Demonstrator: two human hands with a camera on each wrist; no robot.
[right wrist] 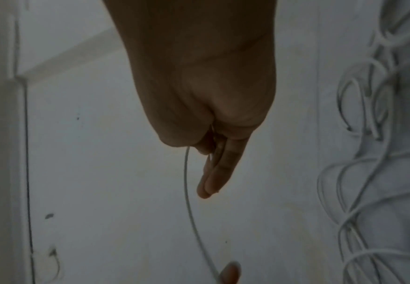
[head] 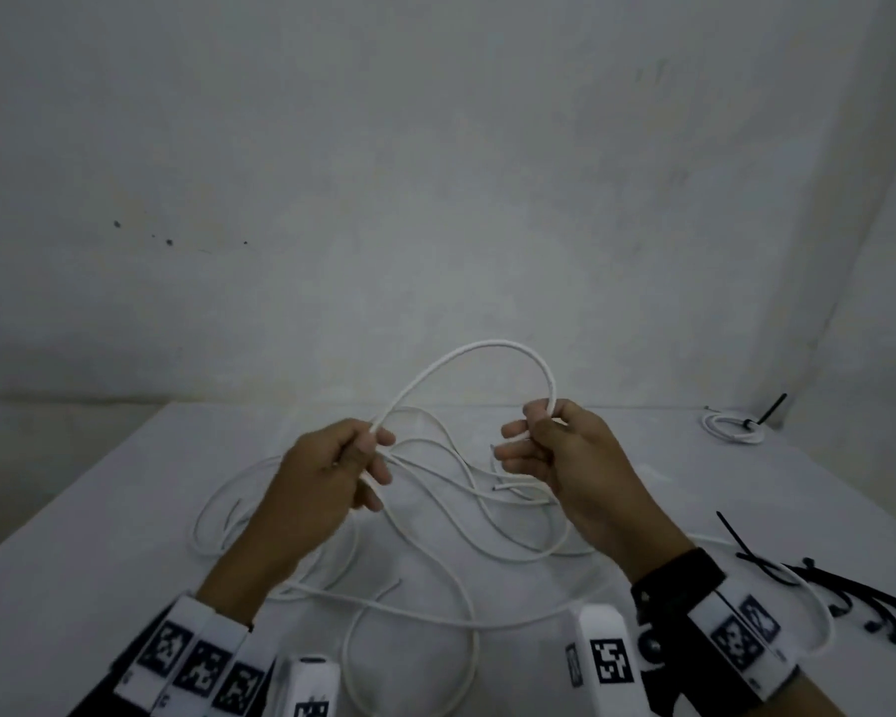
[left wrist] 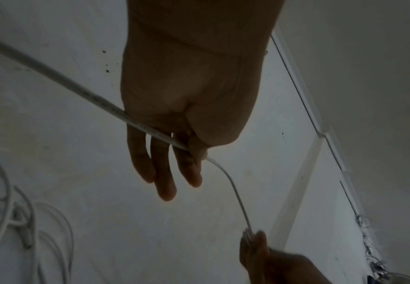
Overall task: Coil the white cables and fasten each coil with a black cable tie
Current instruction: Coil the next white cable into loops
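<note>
Right now, cable: a white cable (head: pixel 466 354) arches in a loop above the table (head: pixel 99 499), strung between both hands.
Left hand: the left hand (head: pixel 332 468) pinches one side of the loop, thumb against fingers (left wrist: pixel 165 173).
Right hand: the right hand (head: pixel 559 452) grips the other side, fingers curled round it.
Loose cables: more white cable (head: pixel 435 509) sprawls tangled on the table beneath.
Finished coil: a tied coil (head: pixel 733 424) lies far right.
Ties: black cable ties (head: pixel 777 571) lie near the right wrist.
</note>
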